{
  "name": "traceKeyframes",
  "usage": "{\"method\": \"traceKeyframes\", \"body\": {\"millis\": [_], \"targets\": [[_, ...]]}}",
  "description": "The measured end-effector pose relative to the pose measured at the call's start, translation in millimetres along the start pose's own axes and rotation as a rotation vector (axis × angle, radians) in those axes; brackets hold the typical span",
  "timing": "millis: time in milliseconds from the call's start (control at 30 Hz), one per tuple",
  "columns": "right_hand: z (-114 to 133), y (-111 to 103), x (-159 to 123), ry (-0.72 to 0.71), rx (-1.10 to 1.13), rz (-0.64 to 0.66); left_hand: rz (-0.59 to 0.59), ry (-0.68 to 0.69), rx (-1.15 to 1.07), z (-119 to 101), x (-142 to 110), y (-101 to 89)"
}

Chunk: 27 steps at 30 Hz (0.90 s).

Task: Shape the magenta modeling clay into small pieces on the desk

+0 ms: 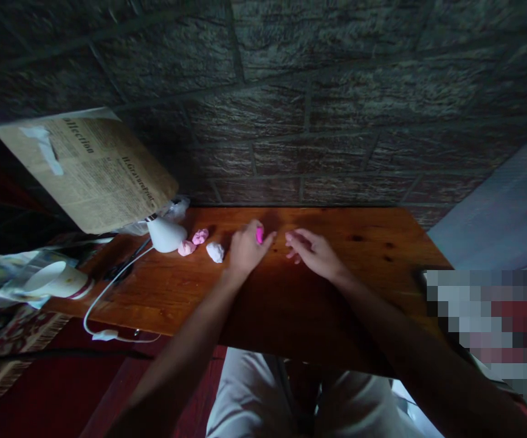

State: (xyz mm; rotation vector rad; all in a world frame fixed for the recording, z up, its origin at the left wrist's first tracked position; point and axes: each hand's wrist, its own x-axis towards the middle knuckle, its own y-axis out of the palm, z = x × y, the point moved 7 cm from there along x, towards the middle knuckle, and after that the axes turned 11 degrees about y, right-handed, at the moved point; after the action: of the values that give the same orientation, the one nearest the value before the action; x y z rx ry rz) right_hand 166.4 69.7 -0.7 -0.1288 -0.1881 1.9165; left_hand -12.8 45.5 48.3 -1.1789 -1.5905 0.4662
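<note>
My left hand (245, 246) is over the wooden table with a small bright pink piece (259, 235), too small to name surely, held between its fingers; the thumb points away to the right. Just right of it, my right hand (312, 249) hovers near the tabletop, its fingers loosely bent and apart, with nothing visible in them. Left of my left hand lies a crumpled white lump (215, 252). Beyond that sit two pale pink lumps, one upper (200, 236) and one lower (186, 247), beside the lamp base.
A lamp with a white base (166, 236) and a printed paper shade (94, 170) stands at the left, its white cable (90, 307) hanging over the edge. Scissors (124, 267) and a white cup (58, 280) are nearby. The wooden table (363, 286) meets a stone-patterned wall (272, 109).
</note>
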Motion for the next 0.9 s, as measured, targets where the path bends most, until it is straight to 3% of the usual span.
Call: {"method": "traceKeyframes", "body": {"millis": [100, 200, 367, 533, 633, 767, 900], "targets": [[9, -2, -5, -0.089, -0.067, 0.064, 0.13, 0.132, -0.153, -35, -7, 28.8], [14, -5, -9, -0.182, -0.183, 0.072, 0.185, 0.189, -0.272, -47, -10, 37.8], [17, -6, -13, -0.232, -0.169, 0.056, 0.293, 0.222, -0.437, -47, -11, 44.4], [19, -10, -13, -0.211, -0.185, 0.025, 0.288, 0.076, -0.387, -36, -12, 49.7], [24, -10, -14, -0.213, -0.151, 0.045, 0.357, 0.019, -0.51, -34, -17, 59.7], [24, -4, -17, -0.155, -0.029, 0.085, 0.323, 0.02, -0.545, -32, -20, 60.1], [27, -2, -22, -0.175, -0.061, 0.022, 0.301, 0.012, -0.512, -32, -20, 55.0]]}}
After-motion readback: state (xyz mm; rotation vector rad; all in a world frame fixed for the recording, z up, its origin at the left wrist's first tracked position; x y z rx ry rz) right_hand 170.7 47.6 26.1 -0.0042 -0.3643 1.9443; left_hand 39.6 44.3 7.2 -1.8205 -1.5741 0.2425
